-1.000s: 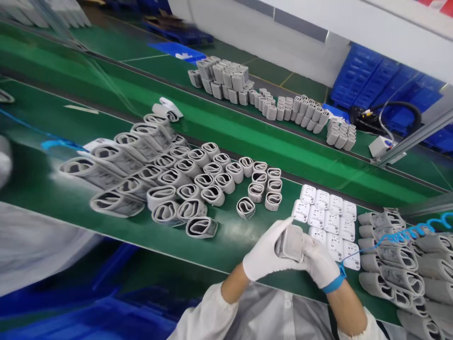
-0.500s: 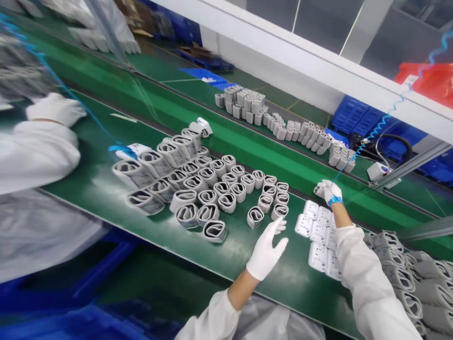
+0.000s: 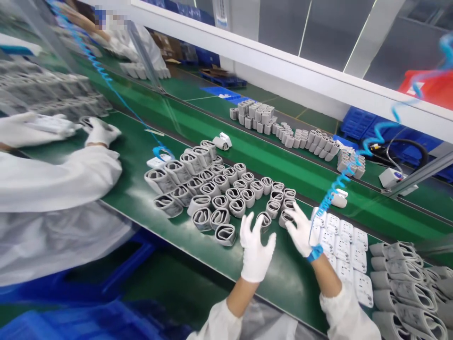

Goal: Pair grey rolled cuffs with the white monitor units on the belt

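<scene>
Both hands have moved: the right hand [image 3: 300,231] has come back from the green strip [image 3: 255,153], where a grey bundle [image 3: 339,201] with a white piece now lies, and the left hand [image 3: 256,250] has shifted toward the nearest grey roll [image 3: 264,220]. Each gloved hand is spread and holds nothing; the left fingertips overlap that roll in view, the right fingertips another roll [image 3: 285,219], though contact cannot be told. Both rolls sit on the green worktop [image 3: 283,278], just beside rows of white boxes [image 3: 342,247]. At left, a co-worker's hand grips a white box [image 3: 49,123].
</scene>
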{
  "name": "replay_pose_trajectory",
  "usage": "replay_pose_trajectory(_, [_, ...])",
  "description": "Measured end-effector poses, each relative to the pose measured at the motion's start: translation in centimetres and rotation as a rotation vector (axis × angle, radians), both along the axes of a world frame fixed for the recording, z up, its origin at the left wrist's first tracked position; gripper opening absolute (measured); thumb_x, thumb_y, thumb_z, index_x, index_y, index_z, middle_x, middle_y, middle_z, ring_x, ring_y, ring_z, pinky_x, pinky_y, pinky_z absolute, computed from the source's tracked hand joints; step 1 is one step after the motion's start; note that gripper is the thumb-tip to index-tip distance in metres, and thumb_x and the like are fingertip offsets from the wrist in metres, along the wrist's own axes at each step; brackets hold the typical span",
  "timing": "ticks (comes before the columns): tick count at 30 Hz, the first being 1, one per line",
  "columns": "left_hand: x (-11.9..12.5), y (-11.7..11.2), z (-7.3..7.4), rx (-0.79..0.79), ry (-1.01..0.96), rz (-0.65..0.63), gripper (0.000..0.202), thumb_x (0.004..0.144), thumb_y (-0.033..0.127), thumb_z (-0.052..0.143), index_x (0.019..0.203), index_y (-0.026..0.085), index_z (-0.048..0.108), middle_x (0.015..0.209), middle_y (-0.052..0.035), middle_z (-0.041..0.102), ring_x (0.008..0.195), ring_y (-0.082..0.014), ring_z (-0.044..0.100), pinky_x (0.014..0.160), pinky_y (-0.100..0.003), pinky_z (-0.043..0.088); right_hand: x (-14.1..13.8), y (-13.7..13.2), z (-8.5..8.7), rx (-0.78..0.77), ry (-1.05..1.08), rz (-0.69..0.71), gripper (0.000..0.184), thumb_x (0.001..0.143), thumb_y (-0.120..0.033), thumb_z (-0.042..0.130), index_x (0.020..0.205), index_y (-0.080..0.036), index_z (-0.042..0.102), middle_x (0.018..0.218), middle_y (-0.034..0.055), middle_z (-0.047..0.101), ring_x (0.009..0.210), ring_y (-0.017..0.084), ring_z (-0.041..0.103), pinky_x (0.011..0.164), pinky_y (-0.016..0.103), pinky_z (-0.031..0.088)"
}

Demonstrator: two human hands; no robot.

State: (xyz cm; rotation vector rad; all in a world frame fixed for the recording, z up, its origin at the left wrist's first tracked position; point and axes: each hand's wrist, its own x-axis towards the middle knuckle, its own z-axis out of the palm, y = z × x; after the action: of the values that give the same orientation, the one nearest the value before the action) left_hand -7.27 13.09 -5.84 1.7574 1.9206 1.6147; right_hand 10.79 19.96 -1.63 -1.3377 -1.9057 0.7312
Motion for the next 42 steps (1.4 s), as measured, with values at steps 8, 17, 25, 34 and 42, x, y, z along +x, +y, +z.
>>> replay_pose_trajectory(8, [0.0, 0.9, -0.8, -0.199, -0.056, -0.195, 0.064, 0.082, 0.015, 0.08, 0.144, 0.022, 0.066, 0.159, -0.0188, 0.051, 0.143, -0.0393, 0.062, 0.122, -0.06, 0.055, -3.1, -6.0, -1.7, -0.082, 0.158, -0.017, 0.047, 0.107, -0.031, 0.053, 0.15, -0.027, 0.072, 0.181, 0.0064, 0.04, 0.166, 0.032, 0.044, 0.143, 0.055, 0.03])
replay_pose_trajectory(17, [0.8, 1.3, 1.0, -0.166, -0.052, -0.169, 0.05, 0.082, 0.017, 0.08, 0.131, 0.018, 0.071, 0.141, -0.0171, 0.056, 0.126, -0.0349, 0.069, 0.116, -0.055, 0.059, -3.1, -6.7, -3.1, -0.068, 0.383, 0.05, 0.045, 0.104, -0.031, 0.055, 0.144, -0.029, 0.076, 0.171, 0.0059, 0.054, 0.161, 0.03, 0.049, 0.143, 0.053, 0.029])
replay_pose_trajectory(25, [-0.7, 0.2, -0.2, -0.136, 0.0, -0.351, 0.054, 0.077, 0.019, 0.082, 0.128, 0.019, 0.066, 0.142, -0.0165, 0.054, 0.134, -0.0346, 0.066, 0.118, -0.053, 0.058, -3.9, -4.3, -2.8, -0.04, 0.321, -0.059, 0.025, 0.1, -0.028, 0.063, 0.119, -0.021, 0.077, 0.132, 0.014, 0.07, 0.132, 0.032, 0.064, 0.125, 0.053, 0.049])
replay_pose_trajectory(34, [-1.8, -3.0, 0.1, -0.241, -0.062, -0.869, 0.061, 0.069, 0.016, 0.089, 0.122, 0.024, 0.061, 0.149, -0.0155, 0.054, 0.142, -0.0354, 0.06, 0.121, -0.054, 0.053, -2.7, -1.9, -5.3, 0.077, 0.255, -0.223, 0.019, 0.104, -0.026, 0.051, 0.099, -0.022, 0.068, 0.119, 0.0134, 0.069, 0.119, 0.029, 0.065, 0.119, 0.052, 0.052])
replay_pose_trajectory(42, [-0.5, -3.6, -1.8, -0.263, -0.064, -0.582, 0.08, 0.069, 0.021, 0.097, 0.141, 0.024, 0.061, 0.168, -0.0198, 0.037, 0.157, -0.0446, 0.049, 0.129, -0.067, 0.045, -3.1, -2.7, -6.3, 0.117, 0.252, -0.217, 0.032, 0.102, -0.025, 0.053, 0.126, -0.023, 0.074, 0.147, 0.0118, 0.068, 0.143, 0.028, 0.061, 0.13, 0.05, 0.048])
